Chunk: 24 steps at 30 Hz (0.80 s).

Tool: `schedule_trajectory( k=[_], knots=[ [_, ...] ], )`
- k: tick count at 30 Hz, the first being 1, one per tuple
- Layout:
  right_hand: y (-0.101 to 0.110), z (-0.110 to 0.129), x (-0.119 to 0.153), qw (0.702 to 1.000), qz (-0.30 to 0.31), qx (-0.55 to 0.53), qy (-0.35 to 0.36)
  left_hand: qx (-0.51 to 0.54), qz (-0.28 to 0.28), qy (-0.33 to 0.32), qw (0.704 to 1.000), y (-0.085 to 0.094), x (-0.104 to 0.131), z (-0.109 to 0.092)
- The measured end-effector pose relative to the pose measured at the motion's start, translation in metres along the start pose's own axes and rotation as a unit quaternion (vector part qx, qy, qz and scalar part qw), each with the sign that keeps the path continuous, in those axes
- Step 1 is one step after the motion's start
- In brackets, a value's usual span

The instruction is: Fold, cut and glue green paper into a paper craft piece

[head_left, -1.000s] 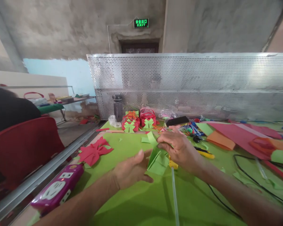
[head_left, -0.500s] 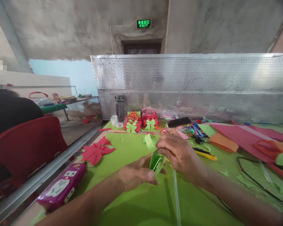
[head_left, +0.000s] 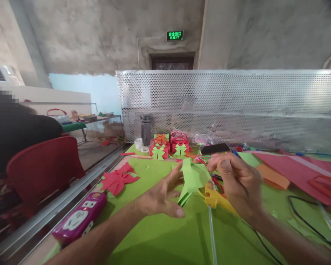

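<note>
A folded light green paper piece stands in the middle of the green table surface, beside the fingers of my left hand. That hand is open, its thumb well apart from the fingers, and the fingertips reach the paper's left edge. My right hand is raised to the right with its fingers curled in and the thumb against them; whatever they may hold is hidden. Between that hand and the paper lies a yellow glue gun, with a translucent glue stick coming out towards me. Red-handled scissors show partly behind it.
A purple power strip and red paper cut-outs lie on the left. Red paper baskets, a bottle and a phone stand or lie at the back. Coloured sheets and a black cable occupy the right.
My right hand has let go of the green paper and moved right. My left hand's fingers have spread, and the paper has turned to show a broad face. The view has shifted slightly.
</note>
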State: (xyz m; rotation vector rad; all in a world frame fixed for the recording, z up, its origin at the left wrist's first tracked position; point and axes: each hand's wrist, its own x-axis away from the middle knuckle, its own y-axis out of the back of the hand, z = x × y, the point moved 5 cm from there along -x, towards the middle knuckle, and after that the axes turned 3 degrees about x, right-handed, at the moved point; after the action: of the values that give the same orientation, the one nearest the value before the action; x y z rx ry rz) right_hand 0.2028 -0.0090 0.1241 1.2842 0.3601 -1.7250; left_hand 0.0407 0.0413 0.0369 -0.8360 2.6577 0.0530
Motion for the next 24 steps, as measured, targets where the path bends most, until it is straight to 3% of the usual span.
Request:
schedule_trajectory(
  k=[3, 8, 15, 19, 24],
  knots=[
    [-0.005, -0.007, 0.001, 1.0, 0.013, -0.01, -0.022, 0.052, -0.005, -0.02, 0.998, -0.005, -0.001, -0.014],
    [-0.001, -0.017, 0.0, 0.995, -0.058, -0.053, -0.066, 0.18, 0.002, -0.015, 0.984, -0.008, -0.001, -0.018],
    [-0.033, -0.008, 0.01, 0.982, 0.19, -0.017, -0.009, 0.211, 0.035, -0.003, 0.977, -0.012, 0.001, -0.012],
    [-0.039, -0.006, 0.011, 0.974, 0.226, -0.016, -0.01, 0.186, 0.04, 0.003, 0.982, -0.013, 0.001, -0.015],
    [-0.035, -0.002, 0.008, 0.978, 0.208, 0.008, 0.029, 0.12, 0.047, -0.006, 0.992, -0.009, -0.002, -0.022]
  ],
)
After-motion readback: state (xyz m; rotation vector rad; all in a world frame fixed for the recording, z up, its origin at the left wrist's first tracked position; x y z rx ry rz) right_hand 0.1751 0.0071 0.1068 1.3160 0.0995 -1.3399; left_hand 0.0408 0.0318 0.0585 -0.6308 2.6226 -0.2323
